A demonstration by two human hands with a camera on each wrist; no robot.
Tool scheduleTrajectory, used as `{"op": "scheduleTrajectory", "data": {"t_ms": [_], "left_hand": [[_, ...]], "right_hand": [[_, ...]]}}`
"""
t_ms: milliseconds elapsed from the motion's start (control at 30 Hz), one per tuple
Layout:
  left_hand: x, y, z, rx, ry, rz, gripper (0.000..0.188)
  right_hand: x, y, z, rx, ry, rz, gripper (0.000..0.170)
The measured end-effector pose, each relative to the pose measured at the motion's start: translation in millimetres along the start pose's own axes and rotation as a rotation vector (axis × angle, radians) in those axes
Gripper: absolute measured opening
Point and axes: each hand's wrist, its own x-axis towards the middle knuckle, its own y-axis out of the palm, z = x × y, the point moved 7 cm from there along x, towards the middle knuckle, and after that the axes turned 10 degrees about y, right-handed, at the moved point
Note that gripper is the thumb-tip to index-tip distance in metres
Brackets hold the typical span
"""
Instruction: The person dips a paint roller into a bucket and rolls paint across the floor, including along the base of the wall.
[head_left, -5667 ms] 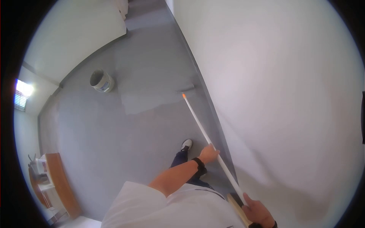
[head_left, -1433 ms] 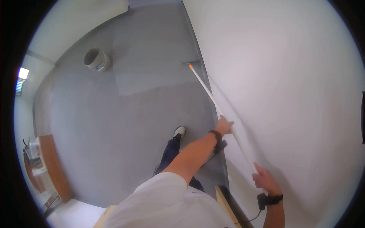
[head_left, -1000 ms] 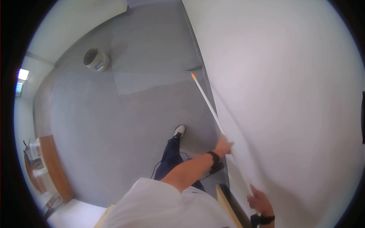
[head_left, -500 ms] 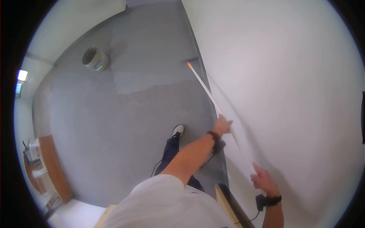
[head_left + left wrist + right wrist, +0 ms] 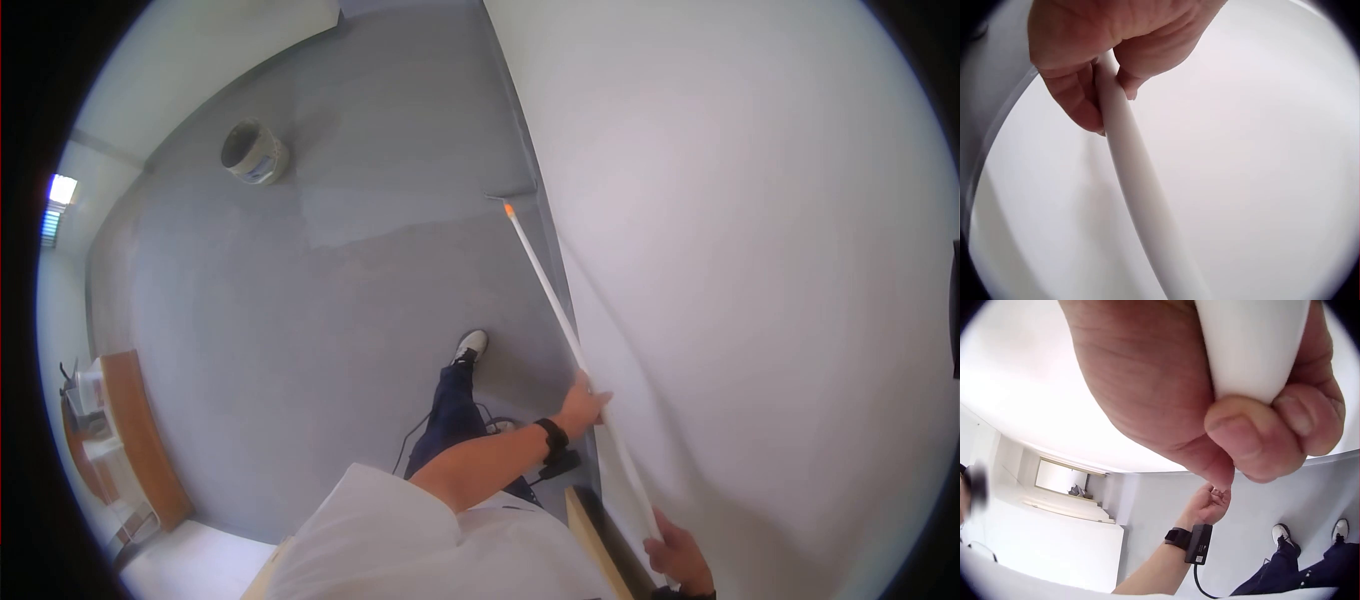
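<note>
The head view showed the left arm stretched down and across the front of the person, its bare forearm angled out of a white sleeve towards the wall. The left hand had its fingers curled round a long white pole, with the thumb on the opposite side. The right hand was lower and nearer the body, close by the wall, and its fingers were wrapped round the same pole, fingertips bent in. From there the pole slanted past the left fingers to an orange tip and a thin tool head, well beyond both hands, over the grey floor just beside the foot of the wall. A dark band circled the wrist just behind the left fingers. As for containers, a pale bucket stood on the floor, well apart from the left fingers and off to the person's left; its inside looked dark grey, but I couldn't tell what or how much it held. Far to the left of both hands' fingers, a white container sat beside a brown panel, its contents too small to make out.
</note>
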Motion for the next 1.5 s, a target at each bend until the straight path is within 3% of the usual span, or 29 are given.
{"op": "scheduleTrajectory", "data": {"t_ms": [67,133,167,233,367,567,633,700,767,833,867,933,967,1033,1067,1133,1233,1300,1400,1500], "left_hand": [[-12,7,-10,0.003,0.000,-0.007,0.066],[-3,13,-15,0.007,-0.003,-0.006,0.062],[9,13,-20,-0.016,0.000,-0.006,0.062],[41,7,-23,-0.036,0.008,-0.012,0.062],[83,-13,-36,-0.050,0.089,-0.049,0.063],[46,-12,-28,0.026,0.103,-0.041,0.063],[16,-8,-4,0.050,0.101,-0.031,0.066],[-8,-3,15,0.039,0.056,0.000,0.067],[-24,-3,20,0.001,-0.006,0.004,0.079],[-27,-4,14,-0.023,-0.020,0.002,0.082],[-27,-2,10,-0.045,-0.034,0.006,0.085],[-14,-5,-17,-0.030,-0.015,0.008,0.085],[-5,-5,-22,-0.015,-0.001,0.004,0.086],[16,-12,-29,-0.029,0.019,0.030,0.086],[25,-16,-35,-0.041,0.030,0.061,0.085],[28,-43,-56,-0.088,-0.026,0.075,0.080],[22,-114,-93,-0.188,-0.056,0.041,0.052],[-2,-175,-128,-0.054,0.131,0.031,0.043],[-23,-300,-123,-0.176,0.041,-0.220,0.048],[-73,-408,-139,-0.119,-0.054,-0.571,0.059]], "right_hand": [[-12,-1,2,0.089,-0.046,-0.020,0.058],[-8,-14,15,-0.183,-0.103,-0.118,0.061],[-4,-20,22,-0.185,-0.103,-0.120,0.061],[17,-26,45,0.040,-0.149,0.012,0.061],[41,-24,74,0.228,-0.103,0.117,0.062],[21,-1,46,0.345,-0.109,0.117,0.062],[12,5,12,0.097,-0.100,0.015,0.060],[4,13,-25,0.113,-0.086,0.022,0.059],[-5,16,-19,0.134,-0.072,0.031,0.058],[-36,16,17,-0.185,-0.243,-0.109,0.058],[-35,13,19,-0.185,-0.243,-0.111,0.058],[-21,5,0,-0.087,0.222,0.004,0.064],[-14,2,2,-0.090,0.214,0.001,0.064],[-3,-3,51,-0.168,-0.338,-0.024,0.057],[3,-3,61,-0.169,-0.344,-0.020,0.057],[-7,-6,86,0.121,-0.119,0.010,0.058],[-24,0,153,0.143,-0.125,0.041,0.059],[-25,0,184,0.117,-0.144,0.033,0.059],[-19,-3,238,0.108,-0.188,0.037,0.059],[-21,-4,297,0.131,-0.212,0.047,0.058]]}}
